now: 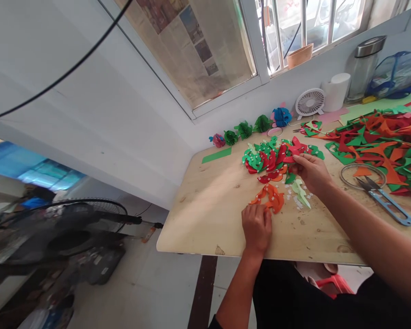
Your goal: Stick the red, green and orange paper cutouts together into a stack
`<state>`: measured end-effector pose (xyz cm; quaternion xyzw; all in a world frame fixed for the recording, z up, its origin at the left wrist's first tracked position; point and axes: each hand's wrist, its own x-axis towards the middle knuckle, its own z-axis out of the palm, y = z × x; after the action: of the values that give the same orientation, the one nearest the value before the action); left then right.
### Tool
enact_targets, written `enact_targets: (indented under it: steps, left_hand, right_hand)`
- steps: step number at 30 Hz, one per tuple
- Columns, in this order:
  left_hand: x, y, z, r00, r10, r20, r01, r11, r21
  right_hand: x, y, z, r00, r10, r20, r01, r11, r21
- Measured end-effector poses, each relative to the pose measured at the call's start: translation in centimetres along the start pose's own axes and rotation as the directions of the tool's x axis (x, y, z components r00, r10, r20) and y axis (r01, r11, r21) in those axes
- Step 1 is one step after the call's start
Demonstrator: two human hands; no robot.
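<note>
My right hand (311,172) reaches into a pile of paper cutouts, its thumb and fingers pinched on a red paper cutout (295,147). Green paper cutouts (256,157) dotted with small white squares lie beside it. Nearer the table's front edge, my left hand (256,228) rests with curled fingers at the orange paper cutouts (276,198); its fingertips are partly hidden, but they appear closed on the end of these. Between my hands lie a pale green cutout (300,193) and loose white squares (289,196).
Blue-handled thread snips (387,201) lie by a roll of tape (363,176) at right, before a heap of paper scraps (387,141). Folded paper balls (244,130), a small white fan (310,102) and a glass bottle (365,68) line the wall. A green paper strip (217,155) lies left.
</note>
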<state>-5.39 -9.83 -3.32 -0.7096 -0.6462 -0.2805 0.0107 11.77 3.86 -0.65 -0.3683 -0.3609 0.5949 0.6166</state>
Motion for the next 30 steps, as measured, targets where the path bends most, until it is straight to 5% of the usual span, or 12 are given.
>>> enact_targets:
  steps: [15, 30]
  left_hand:
    - [2.6, -0.2, 0.2, 0.938, -0.259, 0.231, 0.244, 0.966, 0.09]
    - [2.1, 0.5, 0.1, 0.933, -0.284, 0.221, 0.284, 0.958, 0.034]
  right_hand:
    - [0.1, 0.3, 0.0, 1.0, 0.022, 0.008, -0.022, 0.999, 0.036]
    - [-0.3, 0.2, 0.3, 1.0, 0.013, 0.016, -0.014, 1.0, 0.026]
